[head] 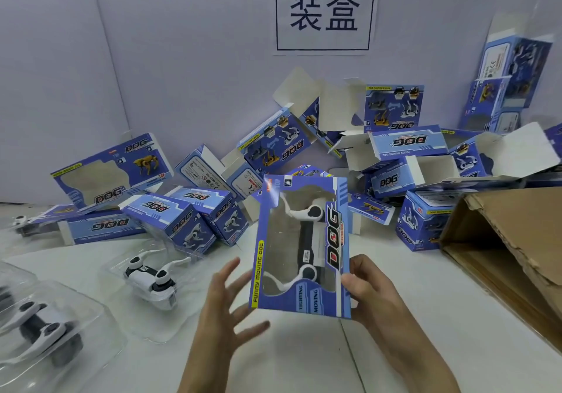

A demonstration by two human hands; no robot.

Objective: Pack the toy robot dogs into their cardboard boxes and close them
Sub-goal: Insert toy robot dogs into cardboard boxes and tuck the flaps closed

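Head view: right hand point(371, 289) holds a blue windowed DOG box point(334, 234) upright above the worktop point(304, 359), near its front edge, the grip closed on the box's lower right edge. A white toy robot dog point(307, 240) shows through the window. Left hand point(225, 304) is just beside the lower left edge, grip wide, fingers spread. Another toy dog point(152, 277) lies in a clear tray point(121, 316) toward the left edge.

Box point(333, 240) in the right fingers point(365, 268) is showing "DOG", "FUNNY MOVING DOG", "LIGHTING", "MOVING". Sign point(324, 9) well above the fingers is reading "装盒".
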